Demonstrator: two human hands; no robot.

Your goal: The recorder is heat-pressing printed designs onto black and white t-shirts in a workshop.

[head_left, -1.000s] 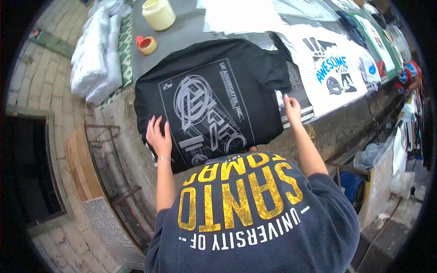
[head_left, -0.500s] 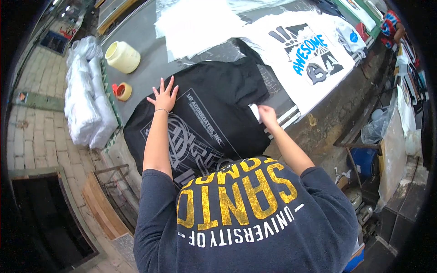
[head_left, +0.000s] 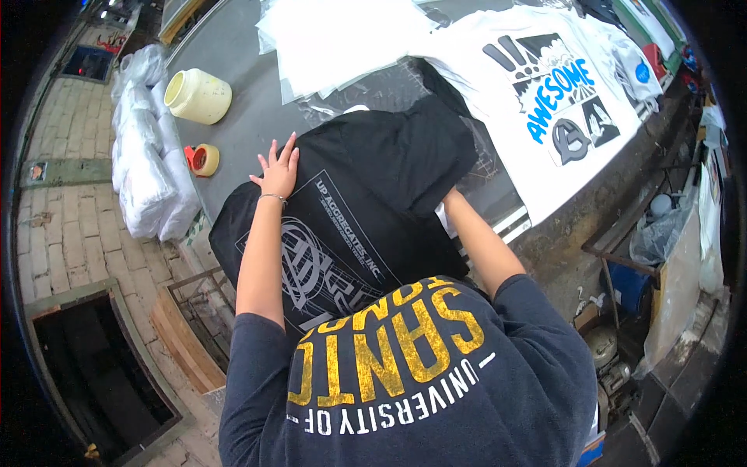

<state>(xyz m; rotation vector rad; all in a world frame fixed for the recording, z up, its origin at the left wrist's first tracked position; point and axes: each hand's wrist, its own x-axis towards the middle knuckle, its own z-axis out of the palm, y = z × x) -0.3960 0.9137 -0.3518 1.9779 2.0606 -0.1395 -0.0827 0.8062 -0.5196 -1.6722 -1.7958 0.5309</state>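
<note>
A black T-shirt (head_left: 366, 194) with a pale grey print lies spread on the grey table in front of me. My left hand (head_left: 278, 171) rests on its left part near the far edge, fingers stretched out and holding nothing. On the other side, my right hand (head_left: 450, 201) reaches in beneath a black fold at the sleeve, so its fingers are hidden. A small white piece (head_left: 445, 226) shows beside the right wrist; I cannot make out what it is. Beyond the black shirt lies a white T-shirt (head_left: 513, 179) with a blue, black and grey print.
At the far left of the table (head_left: 253, 86) stand a cream plastic jar (head_left: 201, 96) and a tape roll (head_left: 205, 160) with a red part. Clear plastic sheets (head_left: 342, 39) lie at the back. Plastic-wrapped white bundles (head_left: 148, 171) stand left of the table; a blue drum (head_left: 629, 286) sits at right.
My right hand, which was pinching a small white piece at the shirt's right edge, has slid under the black fold. That fold now lies further right. My left hand stays on the shirt.
</note>
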